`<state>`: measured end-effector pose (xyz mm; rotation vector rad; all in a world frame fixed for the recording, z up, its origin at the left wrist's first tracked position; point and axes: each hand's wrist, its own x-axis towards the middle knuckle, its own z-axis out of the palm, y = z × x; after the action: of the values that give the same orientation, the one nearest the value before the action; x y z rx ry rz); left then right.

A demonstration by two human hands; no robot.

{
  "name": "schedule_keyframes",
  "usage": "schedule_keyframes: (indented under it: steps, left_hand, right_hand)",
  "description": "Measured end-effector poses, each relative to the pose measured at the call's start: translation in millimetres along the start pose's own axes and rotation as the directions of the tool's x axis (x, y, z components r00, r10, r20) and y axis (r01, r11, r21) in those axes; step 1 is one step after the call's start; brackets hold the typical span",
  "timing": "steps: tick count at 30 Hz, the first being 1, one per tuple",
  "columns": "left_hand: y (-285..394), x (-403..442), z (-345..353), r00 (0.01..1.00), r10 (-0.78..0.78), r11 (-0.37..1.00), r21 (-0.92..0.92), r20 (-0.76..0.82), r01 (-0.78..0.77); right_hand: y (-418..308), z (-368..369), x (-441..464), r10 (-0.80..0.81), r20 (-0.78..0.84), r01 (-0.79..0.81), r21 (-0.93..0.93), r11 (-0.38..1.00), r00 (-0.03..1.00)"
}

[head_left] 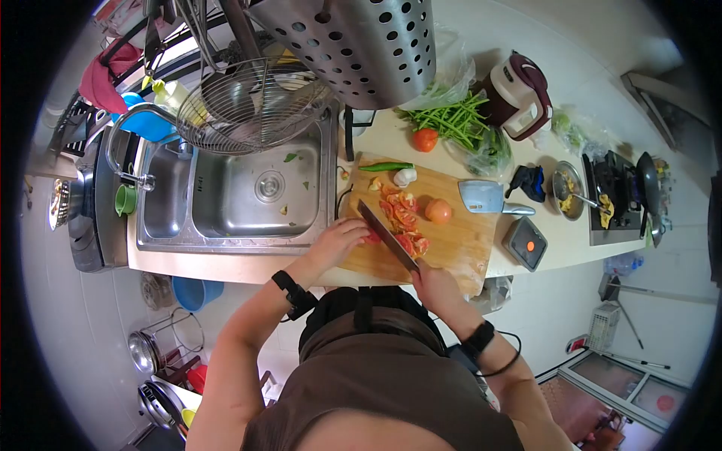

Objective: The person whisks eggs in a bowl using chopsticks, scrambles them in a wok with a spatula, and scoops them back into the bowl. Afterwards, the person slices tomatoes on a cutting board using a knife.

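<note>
My right hand [436, 286] is wrapped round the handle of a kitchen knife [389, 238], whose dark blade slants across the wooden cutting board [459, 259]. My left hand [346, 239] has its fingers closed on a red piece of tomato [371, 237], just left of the blade. Cut tomato pieces [398, 214] lie to the right of the knife and past its edge. A whole tomato [438, 211] sits farther right on the board. Along the far edge are a green chili pepper [387, 166] and a garlic bulb [404, 177]. A cleaver [483, 197] rests across the board's right edge.
A steel sink [248, 214] adjoins the board on the left. Green beans [455, 120], another tomato [425, 139] and a kettle [517, 94] stand behind. Rightward are a lidded container [520, 243], a metal bowl [568, 192] and the stove [613, 195]. A perforated holder [361, 52] hangs overhead.
</note>
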<state>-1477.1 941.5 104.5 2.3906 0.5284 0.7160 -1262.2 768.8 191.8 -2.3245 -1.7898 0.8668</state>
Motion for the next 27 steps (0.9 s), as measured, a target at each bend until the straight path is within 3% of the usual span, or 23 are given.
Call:
schedule_keyframes:
  steps: [5, 7, 11, 15, 18, 20, 23, 27]
  left_hand:
    - [-4.0, -0.5, 0.5, 0.994, 0.048, 0.998, 0.026, 0.102, -0.051]
    - [-7.5, 2.0, -1.4, 0.991, 0.075, 0.997, 0.021, 0.108, -0.078]
    - [-7.7, 1.2, -1.6, 0.986, 0.078, 0.996, 0.035, 0.149, -0.084]
    - [-6.5, 1.3, 0.8, 0.988, 0.056, 0.996, 0.059, 0.143, -0.065]
    - [-5.9, 0.3, 3.8, 0.981, 0.142, 0.984, 0.090, 0.130, -0.154]
    - [-3.9, -1.9, 8.8, 0.997, 0.053, 0.998, 0.033, 0.054, -0.055]
    - [-4.3, -2.5, 9.9, 0.994, 0.033, 0.999, 0.026, 0.100, -0.036]
    - [-3.0, -6.2, 17.5, 0.995, -0.006, 1.000, 0.010, 0.103, 0.005]
  right_hand:
    - [-1.5, 25.5, 47.3, -0.069, -0.098, 0.075, 0.064, 0.995, 0.993]
    - [-10.8, 0.8, 28.8, -0.068, -0.107, 0.078, 0.096, 0.992, 0.992]
    - [-4.8, -13.8, 0.2, -0.074, 0.002, 0.074, 0.095, 0.993, 0.997]
    - [-12.4, 20.6, 30.1, -0.025, -0.014, 0.026, 0.080, 0.996, 1.000]
    - [-19.7, 15.3, 38.4, -0.013, -0.048, 0.020, 0.131, 0.991, 0.999]
    - [-13.9, 1.3, 26.0, -0.016, -0.044, 0.024, 0.166, 0.986, 0.999]
    - [-7.5, -18.6, -2.4, -0.051, 0.013, 0.048, 0.167, 0.985, 0.999]
    - [-6.5, 20.7, 14.0, -0.006, 0.008, 0.005, 0.144, 0.990, 1.000]
